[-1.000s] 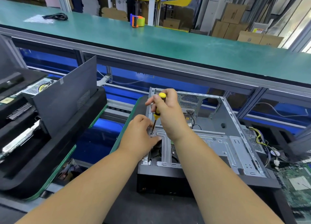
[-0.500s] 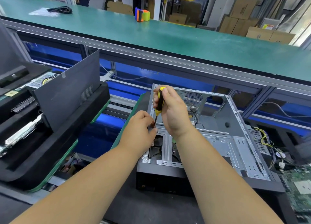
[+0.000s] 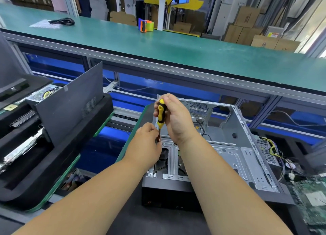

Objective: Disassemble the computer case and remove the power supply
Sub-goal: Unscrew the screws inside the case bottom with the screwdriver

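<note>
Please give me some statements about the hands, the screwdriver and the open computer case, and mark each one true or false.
1. The right hand grips the yellow-and-black-handled screwdriver. True.
2. The left hand lies flat on the green bench top. False: it is curled at the screwdriver's shaft.
3. The grey metal computer case is open on top. True.
4. The orange-and-green tape dispenser lies inside the case. False: it stands on the bench top.

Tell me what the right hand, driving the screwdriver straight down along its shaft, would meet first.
Probably the computer case frame edge beside the left hand; the screwdriver tip is hidden behind those fingers, so depth is unclear.
</note>
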A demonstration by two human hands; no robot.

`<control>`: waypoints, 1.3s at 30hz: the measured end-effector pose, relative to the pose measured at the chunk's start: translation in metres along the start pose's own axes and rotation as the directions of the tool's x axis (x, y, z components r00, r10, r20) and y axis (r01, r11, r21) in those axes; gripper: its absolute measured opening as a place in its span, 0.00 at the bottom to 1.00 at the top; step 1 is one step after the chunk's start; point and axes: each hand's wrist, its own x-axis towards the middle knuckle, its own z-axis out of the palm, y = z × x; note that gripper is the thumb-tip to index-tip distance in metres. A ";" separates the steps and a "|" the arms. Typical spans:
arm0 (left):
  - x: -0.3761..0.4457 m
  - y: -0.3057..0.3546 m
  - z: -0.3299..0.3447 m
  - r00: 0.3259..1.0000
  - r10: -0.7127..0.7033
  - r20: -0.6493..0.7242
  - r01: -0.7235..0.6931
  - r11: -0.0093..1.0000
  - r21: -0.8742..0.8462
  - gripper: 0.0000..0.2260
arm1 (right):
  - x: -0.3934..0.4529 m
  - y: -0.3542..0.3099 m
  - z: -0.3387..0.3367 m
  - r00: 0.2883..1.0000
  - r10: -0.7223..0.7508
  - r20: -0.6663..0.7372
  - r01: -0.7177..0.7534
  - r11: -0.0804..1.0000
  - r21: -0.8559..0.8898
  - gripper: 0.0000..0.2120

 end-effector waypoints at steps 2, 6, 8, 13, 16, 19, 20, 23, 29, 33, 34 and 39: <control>-0.001 0.001 -0.001 1.000 0.001 -0.003 -0.001 1.000 -0.007 0.07 | 0.001 -0.002 0.001 0.999 0.009 -0.045 -0.008 1.000 0.018 0.11; -0.001 0.001 -0.001 1.000 0.011 -0.013 -0.011 1.000 -0.014 0.07 | 0.001 0.000 0.004 0.995 0.045 -0.087 -0.039 0.997 0.063 0.16; 0.000 0.002 -0.001 1.000 0.010 -0.016 -0.010 1.000 -0.012 0.06 | 0.000 0.001 0.005 0.997 0.044 -0.064 -0.038 0.994 0.098 0.18; 0.000 0.002 -0.002 1.000 0.015 -0.024 -0.015 1.000 -0.008 0.05 | -0.006 0.002 0.004 1.000 0.002 -0.016 -0.002 1.000 -0.007 0.08; -0.001 0.002 -0.001 1.000 0.012 -0.024 -0.012 1.000 -0.015 0.05 | -0.007 -0.003 0.000 0.998 0.013 -0.066 -0.015 1.000 -0.021 0.09; -0.001 0.002 -0.001 1.000 0.002 -0.021 -0.002 1.000 -0.024 0.06 | -0.006 -0.007 -0.004 0.991 0.055 -0.119 -0.059 0.998 -0.030 0.12; -0.001 0.002 -0.001 1.000 0.001 -0.021 -0.001 1.000 -0.026 0.06 | -0.006 -0.007 -0.005 0.991 0.057 -0.123 -0.060 0.998 -0.017 0.13; -0.001 0.003 -0.001 1.000 -0.003 -0.023 0.003 1.000 -0.022 0.06 | -0.005 -0.003 -0.004 0.997 0.037 -0.072 -0.035 0.999 0.029 0.17; 0.000 0.002 -0.001 1.000 -0.002 -0.011 0.002 1.000 0.001 0.05 | -0.007 0.007 0.003 1.000 -0.009 -0.006 0.009 0.998 0.058 0.13; 0.000 0.000 0.001 1.000 0.010 -0.016 -0.010 1.000 0.002 0.05 | -0.006 0.007 0.005 1.000 -0.005 0.002 0.005 1.000 -0.018 0.08; 0.000 0.000 0.001 1.000 0.007 -0.016 -0.007 1.000 0.006 0.05 | -0.005 0.007 0.005 1.000 -0.001 0.004 0.001 1.000 -0.020 0.08; 0.000 0.000 0.001 1.000 0.002 -0.013 -0.001 1.000 0.013 0.06 | -0.004 0.005 0.002 0.999 -0.011 0.030 0.010 1.000 0.019 0.10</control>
